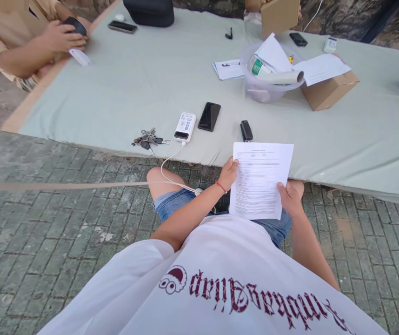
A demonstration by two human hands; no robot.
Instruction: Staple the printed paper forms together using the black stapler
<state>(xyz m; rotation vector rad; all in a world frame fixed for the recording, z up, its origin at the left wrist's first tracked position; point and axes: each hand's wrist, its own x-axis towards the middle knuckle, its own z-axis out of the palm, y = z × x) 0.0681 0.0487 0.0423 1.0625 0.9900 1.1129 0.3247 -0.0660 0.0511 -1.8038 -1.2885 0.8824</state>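
Observation:
I hold a printed white sheet of paper [260, 179] over my lap at the near edge of the table [133, 79]. My left hand [228, 173] grips the sheet's left edge; a red band circles that wrist. My right hand [290, 197] grips the lower right edge. Just beyond the sheet on the grey-green tablecloth lie a black stapler [246, 130], a black phone [209, 116], a white power bank [185, 126] with a cable running down to my lap, and a bunch of keys [148, 139].
A clear plastic tub [267, 88] holding papers, a bottle and a rolled sheet stands mid-table beside a cardboard box [328, 90]. Another person's hands [60, 37] hold a dark phone at the far left. More phones and a black bag [149, 11] lie at the back. Brick paving lies below.

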